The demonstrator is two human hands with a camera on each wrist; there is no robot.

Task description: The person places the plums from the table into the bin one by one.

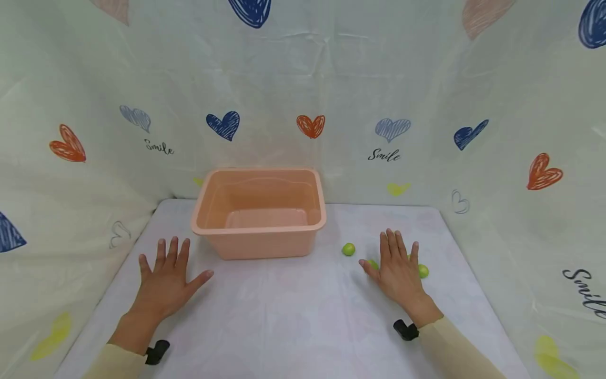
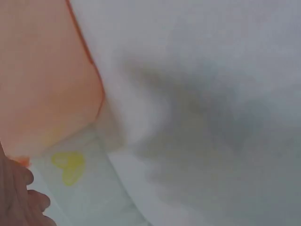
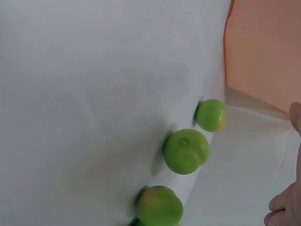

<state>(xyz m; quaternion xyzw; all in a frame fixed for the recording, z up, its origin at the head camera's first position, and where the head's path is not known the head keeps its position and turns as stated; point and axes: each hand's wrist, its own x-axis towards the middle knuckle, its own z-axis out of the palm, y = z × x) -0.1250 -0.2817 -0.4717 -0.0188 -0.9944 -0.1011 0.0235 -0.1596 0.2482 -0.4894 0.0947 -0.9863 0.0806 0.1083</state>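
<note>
Heart-printed sheeting (image 1: 274, 73) behind white table (image 1: 284, 316) with peach tub (image 1: 262, 245)

Booth-like setting: heart-printed sheeting (image 1: 279, 68), white table (image 1: 293, 316).

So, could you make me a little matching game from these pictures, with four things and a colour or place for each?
1. Left hand
2. Rectangular basin
3. Right hand
4. Fruits

A. partly hiding the fruits in the head view
B. round and green
C. near the basin's left end
D. peach-coloured

Pairs: 1-C, 2-D, 3-A, 4-B
</note>
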